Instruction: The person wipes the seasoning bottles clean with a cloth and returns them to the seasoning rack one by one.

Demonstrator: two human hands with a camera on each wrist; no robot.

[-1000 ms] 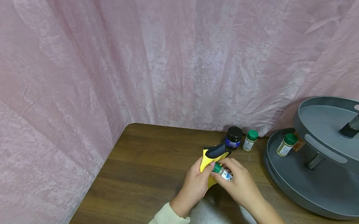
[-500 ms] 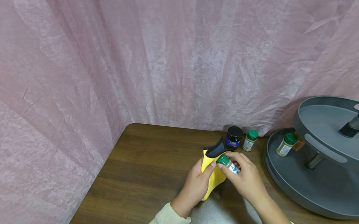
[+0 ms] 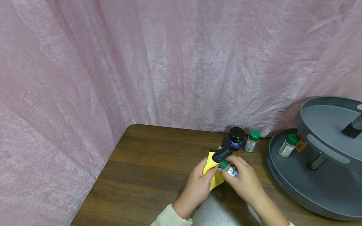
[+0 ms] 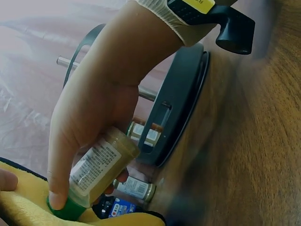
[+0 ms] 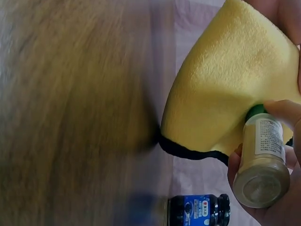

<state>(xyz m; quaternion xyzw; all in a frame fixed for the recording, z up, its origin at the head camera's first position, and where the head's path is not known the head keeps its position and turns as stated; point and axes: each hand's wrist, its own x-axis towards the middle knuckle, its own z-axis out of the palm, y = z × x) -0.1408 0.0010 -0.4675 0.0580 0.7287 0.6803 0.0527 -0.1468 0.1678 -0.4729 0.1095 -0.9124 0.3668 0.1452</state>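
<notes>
In the head view my left hand point(image 3: 196, 183) grips a yellow cloth point(image 3: 216, 179) with a dark border, its thumb on top. My right hand point(image 3: 246, 181) holds a small spice jar point(image 3: 231, 171) with a green cap, tilted so the cap meets the cloth. The left wrist view shows the jar's pale contents and printed label point(image 4: 96, 167), the right thumb lying along the cap. In the right wrist view the jar's base point(image 5: 261, 186) faces the camera, while the cloth point(image 5: 235, 70) spreads behind the cap and hides part of it.
Behind the hands stand a black-lidded jar point(image 3: 236, 138) with a blue label and a green-capped spice jar point(image 3: 252, 141). To the right is a grey two-tier round tray point(image 3: 332, 211), with another spice jar point(image 3: 289, 145) on its lower tier. A pink curtain point(image 3: 184, 58) hangs behind the wooden table point(image 3: 128, 178).
The right hand and spice jar shifted right and away from the left hand, then came back left against the cloth. The cloth's upper dark edge has folded over; the left hand stayed nearly in place.
</notes>
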